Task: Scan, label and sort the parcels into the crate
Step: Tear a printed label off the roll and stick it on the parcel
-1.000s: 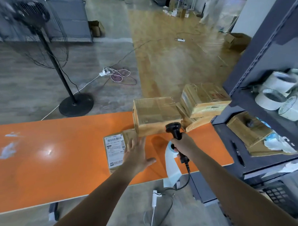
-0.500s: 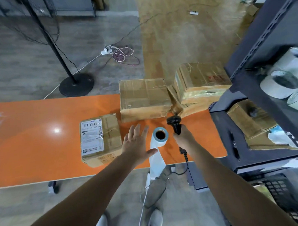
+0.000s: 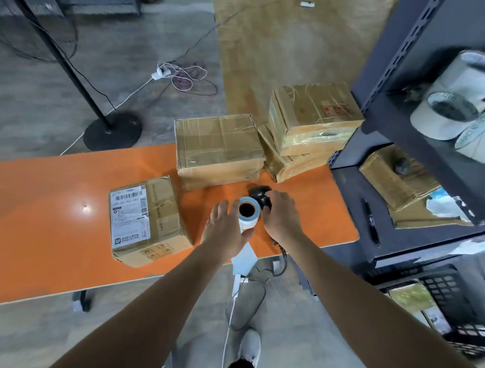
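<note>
A parcel with a white shipping label (image 3: 148, 221) lies on the orange table (image 3: 48, 220). Behind it stand a plain taped box (image 3: 217, 151) and two stacked boxes (image 3: 313, 116) at the table's far right. A blue-edged label roll (image 3: 247, 211) stands near the front edge, its strip hanging over the edge. My left hand (image 3: 226, 229) curls around the roll, fingers on its left side and thumb at its front. My right hand (image 3: 278, 213) grips the black scanner (image 3: 260, 195), which touches the roll's right side. A black crate (image 3: 449, 300) sits low at the right.
A dark metal rack (image 3: 400, 138) stands right of the table, holding tape rolls (image 3: 455, 113), a cardboard box (image 3: 396, 177) and a pen (image 3: 370, 220). A fan stand (image 3: 112, 131) and loose cables (image 3: 186, 77) lie on the floor beyond the table.
My left hand has moved right from the labelled parcel onto the label roll. My right hand has brought the scanner down and left against the roll.
</note>
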The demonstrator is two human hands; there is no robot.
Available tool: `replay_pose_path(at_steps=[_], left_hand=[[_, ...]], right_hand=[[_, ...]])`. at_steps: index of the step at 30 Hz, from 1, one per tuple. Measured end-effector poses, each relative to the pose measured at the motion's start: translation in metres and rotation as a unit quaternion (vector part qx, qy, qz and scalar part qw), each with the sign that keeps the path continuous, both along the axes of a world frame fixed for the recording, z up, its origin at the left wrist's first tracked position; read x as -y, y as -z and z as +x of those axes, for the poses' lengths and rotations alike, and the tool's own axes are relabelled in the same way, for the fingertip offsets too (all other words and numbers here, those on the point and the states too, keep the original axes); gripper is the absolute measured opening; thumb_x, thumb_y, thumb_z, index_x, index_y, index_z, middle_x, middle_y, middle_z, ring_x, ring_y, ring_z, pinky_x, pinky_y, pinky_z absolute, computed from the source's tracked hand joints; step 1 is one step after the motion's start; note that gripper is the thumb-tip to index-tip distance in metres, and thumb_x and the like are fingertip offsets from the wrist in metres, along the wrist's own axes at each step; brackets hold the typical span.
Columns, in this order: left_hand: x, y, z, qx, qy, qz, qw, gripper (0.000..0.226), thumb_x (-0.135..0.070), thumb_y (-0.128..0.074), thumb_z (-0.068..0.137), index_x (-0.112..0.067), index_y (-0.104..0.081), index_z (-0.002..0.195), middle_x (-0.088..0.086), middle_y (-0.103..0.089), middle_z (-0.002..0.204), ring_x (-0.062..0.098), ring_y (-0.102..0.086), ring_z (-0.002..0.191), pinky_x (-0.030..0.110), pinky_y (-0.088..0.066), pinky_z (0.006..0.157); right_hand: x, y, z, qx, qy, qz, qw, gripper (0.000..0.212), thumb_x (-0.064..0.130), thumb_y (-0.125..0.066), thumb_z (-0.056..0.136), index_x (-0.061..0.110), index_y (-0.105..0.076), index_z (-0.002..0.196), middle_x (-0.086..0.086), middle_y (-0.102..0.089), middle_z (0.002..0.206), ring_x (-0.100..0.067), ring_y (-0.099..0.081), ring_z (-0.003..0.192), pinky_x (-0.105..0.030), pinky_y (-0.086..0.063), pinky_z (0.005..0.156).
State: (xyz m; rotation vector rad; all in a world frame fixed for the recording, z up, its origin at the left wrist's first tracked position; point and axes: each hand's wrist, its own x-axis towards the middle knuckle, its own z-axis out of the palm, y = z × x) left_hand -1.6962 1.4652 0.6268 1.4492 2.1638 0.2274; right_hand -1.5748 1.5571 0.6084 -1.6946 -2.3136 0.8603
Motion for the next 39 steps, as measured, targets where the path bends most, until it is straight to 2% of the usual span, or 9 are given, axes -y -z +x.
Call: replay_pose_path(at_steps=[9, 14, 18, 22, 26, 29, 31, 34, 39], left_hand=[[0.02, -0.009, -0.013, 0.032, -0.036, 0.0, 0.999, 0.07, -0.025, -0.059, 0.091, -0.017, -0.022, 0.149, 0.009, -0.028, 0.148, 0.029, -0.023, 0.141, 0.039, -0.03, 0.112], [0.033, -0.022, -0.019, 0.074, -0.064, -0.009, 0.995, 0.065, -0.021, -0.054, 0.093, -0.015, -0.023, 0.15, 0.012, -0.028, 0.148, 0.031, -0.026, 0.139, 0.038, -0.029, 0.111], [0.034, -0.03, -0.034, 0.117, -0.099, -0.012, 0.988, 0.057, -0.02, -0.05, 0.091, -0.011, -0.035, 0.145, 0.015, -0.037, 0.144, 0.035, -0.041, 0.13, 0.042, -0.039, 0.106], [0.033, -0.049, -0.057, 0.204, -0.199, 0.044, 0.957, 0.039, -0.023, -0.051, 0.088, -0.012, -0.057, 0.125, 0.013, -0.064, 0.11, 0.028, -0.064, 0.089, 0.029, -0.047, 0.059], [0.041, -0.072, -0.078, 0.359, -0.316, 0.109, 0.872, 0.041, -0.024, -0.068, 0.085, -0.017, -0.059, 0.124, -0.001, -0.067, 0.099, 0.016, -0.061, 0.083, 0.039, -0.054, 0.084], [0.053, -0.083, -0.088, 0.439, -0.316, 0.14, 0.829, 0.035, -0.015, -0.07, 0.086, -0.012, -0.062, 0.12, -0.005, -0.066, 0.089, 0.009, -0.058, 0.074, 0.025, -0.05, 0.068], [0.058, -0.089, -0.092, 0.455, -0.302, 0.161, 0.822, 0.033, -0.008, -0.071, 0.084, -0.007, -0.064, 0.117, -0.005, -0.066, 0.081, 0.005, -0.057, 0.065, 0.021, -0.044, 0.061], [0.064, -0.093, -0.099, 0.447, -0.283, 0.193, 0.827, 0.048, -0.004, -0.077, 0.079, -0.007, -0.059, 0.124, 0.002, -0.072, 0.098, 0.012, -0.069, 0.085, 0.027, -0.055, 0.076], [0.075, -0.108, -0.112, 0.414, -0.229, 0.234, 0.849, 0.054, -0.005, -0.077, 0.079, -0.021, -0.051, 0.124, -0.002, -0.069, 0.099, 0.005, -0.065, 0.089, 0.014, -0.051, 0.07]], right_hand=[[0.015, 0.016, -0.045, 0.144, -0.155, 0.0, 0.977, 0.034, 0.048, -0.052, 0.096, 0.014, -0.053, 0.097, -0.001, -0.056, 0.098, -0.024, -0.062, 0.09, -0.032, -0.043, 0.066], [0.014, 0.016, -0.055, 0.182, -0.105, 0.0, 0.978, 0.021, 0.032, -0.05, 0.098, 0.016, -0.05, 0.084, 0.001, -0.051, 0.071, -0.024, -0.055, 0.07, -0.028, -0.03, 0.048], [0.017, 0.005, -0.049, 0.007, -0.075, -0.039, 0.996, 0.031, 0.026, -0.055, 0.092, 0.011, -0.042, 0.068, -0.006, -0.046, 0.061, -0.022, -0.047, 0.058, -0.032, -0.028, 0.052], [0.032, -0.026, -0.048, -0.153, -0.099, -0.093, 0.979, 0.02, 0.026, -0.057, 0.094, 0.01, -0.066, 0.099, -0.007, -0.068, 0.082, -0.017, -0.061, 0.07, -0.032, -0.047, 0.065], [0.052, -0.06, -0.05, -0.242, -0.102, -0.143, 0.954, 0.017, 0.03, -0.057, 0.095, 0.031, -0.066, 0.108, 0.003, -0.073, 0.105, -0.017, -0.069, 0.096, -0.046, -0.056, 0.089], [0.064, -0.084, -0.053, -0.247, -0.103, -0.155, 0.951, 0.017, 0.025, -0.056, 0.098, 0.029, -0.065, 0.112, 0.012, -0.07, 0.098, -0.005, -0.066, 0.089, -0.03, -0.055, 0.082], [0.069, -0.096, -0.058, -0.255, -0.092, -0.152, 0.951, 0.018, 0.022, -0.056, 0.098, 0.022, -0.065, 0.114, 0.016, -0.067, 0.096, 0.001, -0.062, 0.085, -0.016, -0.047, 0.074], [0.075, -0.108, -0.069, -0.292, -0.042, -0.136, 0.946, 0.016, 0.022, -0.059, 0.097, 0.015, -0.067, 0.109, 0.014, -0.066, 0.089, 0.011, -0.059, 0.073, -0.005, -0.042, 0.063], [0.083, -0.123, -0.084, -0.311, -0.022, -0.089, 0.946, 0.012, 0.024, -0.068, 0.092, 0.016, -0.067, 0.102, 0.009, -0.07, 0.087, 0.003, -0.064, 0.073, -0.018, -0.052, 0.067]])
